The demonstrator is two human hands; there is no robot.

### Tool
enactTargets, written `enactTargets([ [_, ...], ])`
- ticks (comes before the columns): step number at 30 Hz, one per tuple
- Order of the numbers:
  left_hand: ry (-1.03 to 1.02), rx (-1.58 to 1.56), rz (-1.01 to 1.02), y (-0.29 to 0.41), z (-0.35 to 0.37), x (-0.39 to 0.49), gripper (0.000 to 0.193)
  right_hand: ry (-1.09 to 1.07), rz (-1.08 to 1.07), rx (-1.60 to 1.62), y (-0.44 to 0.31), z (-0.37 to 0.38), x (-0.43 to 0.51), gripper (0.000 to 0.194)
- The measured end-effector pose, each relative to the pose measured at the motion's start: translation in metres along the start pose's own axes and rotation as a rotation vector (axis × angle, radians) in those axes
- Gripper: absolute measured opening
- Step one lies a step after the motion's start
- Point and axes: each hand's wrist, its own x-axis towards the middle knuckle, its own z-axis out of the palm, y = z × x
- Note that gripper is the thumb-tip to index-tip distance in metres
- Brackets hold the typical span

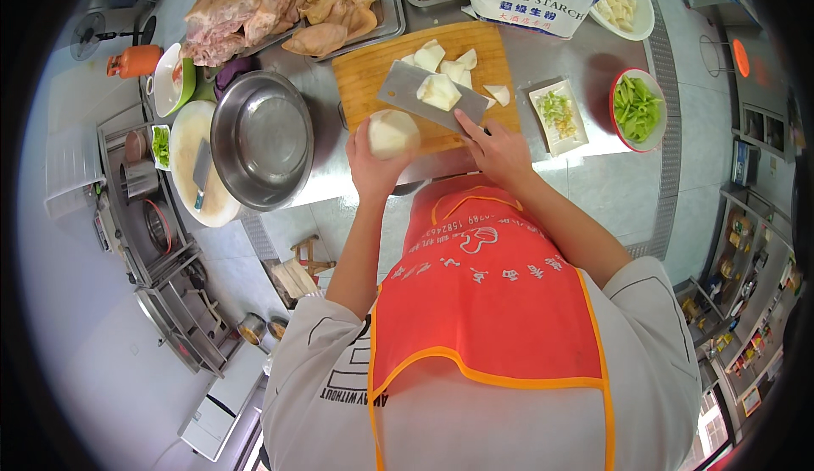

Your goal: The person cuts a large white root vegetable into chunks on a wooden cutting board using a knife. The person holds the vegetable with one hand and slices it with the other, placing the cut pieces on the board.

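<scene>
My left hand point(377, 164) is closed around a large, pale, peeled root vegetable point(392, 135) at the near left edge of the wooden cutting board point(362, 57). In my right hand point(499, 150) is the handle of a cleaver point(407, 89), with my index finger stretched along its blade. The blade lies flat over the board, and a cut white chunk point(439, 92) rests on top of it. Several more white chunks point(430, 56) lie on the board behind the blade, and a smaller piece point(499, 94) sits to the right.
Left of the board stand a steel bowl point(267, 134) and a round board point(184, 178) bearing another cleaver point(201, 166). Poultry trays point(389, 19) and a starch bag point(531, 0) are behind. At right are a small dish point(553, 137) and a bowl of greens point(638, 110).
</scene>
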Motion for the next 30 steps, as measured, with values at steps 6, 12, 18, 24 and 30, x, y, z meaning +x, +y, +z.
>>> enactTargets([
  [6, 0.028, -0.094, 0.041, -0.017, -0.004, 0.005, 0.096, 0.042, 0.011, -0.001, 0.016, -0.001, -0.016, 0.059],
  [12, 0.065, -0.144, 0.100, -0.026, -0.005, 0.021, 0.093, -0.003, 0.089, 0.004, 0.026, -0.003, -0.031, 0.060],
  [18, 0.067, -0.077, 0.344, -0.024, -0.003, 0.027, 0.100, 0.024, 0.076, -0.037, 0.031, -0.005, -0.035, 0.058],
  [24, 0.039, 0.067, 0.341, -0.012, 0.000, 0.001, 0.112, 0.002, 0.097, 0.001, 0.033, -0.009, -0.038, 0.058],
  [30, 0.122, 0.185, 0.422, -0.009, 0.010, -0.003, 0.104, 0.001, 0.097, -0.009, 0.038, -0.012, -0.046, 0.054],
])
